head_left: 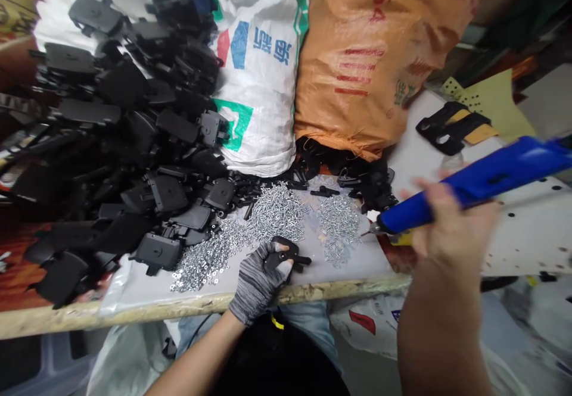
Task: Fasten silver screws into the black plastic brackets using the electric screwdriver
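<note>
My left hand (258, 278), in a grey knit glove, is closed on a small black plastic part (286, 255) near the table's front edge. My bare right hand (447, 226) is wrapped round a blue electric screwdriver (482, 181), held in the air to the right, its tip pointing left toward the screws. Piles of small silver screws (277, 208) and washers (203, 262) lie on a white sheet just beyond my left hand.
A large heap of black plastic parts (134, 122) fills the left of the table. A white sack (257, 68) and an orange sack (370, 56) stand behind. More black pieces (449, 125) and yellow sheets lie at the right. The wooden table edge (134, 309) runs across the front.
</note>
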A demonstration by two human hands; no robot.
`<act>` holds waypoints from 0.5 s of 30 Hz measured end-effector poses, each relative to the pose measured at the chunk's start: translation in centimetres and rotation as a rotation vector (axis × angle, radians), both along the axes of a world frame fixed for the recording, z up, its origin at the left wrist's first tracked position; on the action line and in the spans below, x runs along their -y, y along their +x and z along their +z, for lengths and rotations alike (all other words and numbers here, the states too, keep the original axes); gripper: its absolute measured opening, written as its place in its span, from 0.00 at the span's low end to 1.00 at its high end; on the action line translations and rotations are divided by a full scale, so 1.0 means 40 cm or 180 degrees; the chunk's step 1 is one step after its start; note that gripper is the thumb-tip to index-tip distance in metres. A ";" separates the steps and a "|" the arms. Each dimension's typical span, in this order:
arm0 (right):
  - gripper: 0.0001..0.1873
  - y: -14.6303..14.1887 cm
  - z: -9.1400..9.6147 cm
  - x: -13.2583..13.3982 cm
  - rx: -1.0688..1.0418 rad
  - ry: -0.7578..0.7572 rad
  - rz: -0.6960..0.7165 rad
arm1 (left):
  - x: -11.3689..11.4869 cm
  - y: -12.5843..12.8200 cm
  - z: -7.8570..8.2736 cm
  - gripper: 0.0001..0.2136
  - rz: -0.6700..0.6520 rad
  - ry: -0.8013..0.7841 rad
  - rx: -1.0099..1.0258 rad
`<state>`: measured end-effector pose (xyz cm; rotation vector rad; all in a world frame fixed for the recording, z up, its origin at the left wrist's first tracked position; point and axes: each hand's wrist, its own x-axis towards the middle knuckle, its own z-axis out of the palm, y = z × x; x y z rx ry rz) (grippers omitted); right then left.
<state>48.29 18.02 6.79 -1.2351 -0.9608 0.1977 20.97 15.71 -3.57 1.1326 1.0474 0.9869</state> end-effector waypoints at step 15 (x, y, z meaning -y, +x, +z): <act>0.19 -0.362 -0.029 0.007 -0.1472 -0.0293 0.1800 | 0.005 -0.003 -0.006 0.13 -0.0050 -0.0358 -0.0037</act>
